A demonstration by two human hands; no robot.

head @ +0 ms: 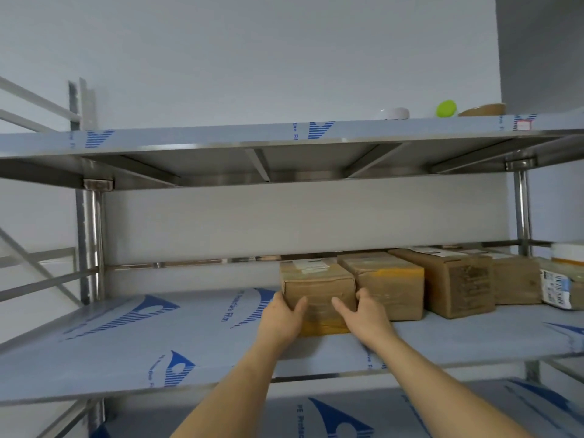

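Left hand (pixel 282 320) and right hand (pixel 363 318) clasp the box (pixel 319 284) between them by its sides, thumbs across its front.

Leftmost box (pixel 318 287) on middle shelf (pixel 177 336), four boxes (pixel 455 279) to its right.

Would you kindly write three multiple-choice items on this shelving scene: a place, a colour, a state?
1. Where in the row of boxes is the held cardboard box? A left end B right end C middle
2. What colour is the round object on the top shelf? A red B green C black
3. How do the left hand and right hand meet the box? A neither touches B one touches C both grip it
1 A: the other boxes all stand right of it. 2 B: it is bright green. 3 C: both hands clasp its sides.
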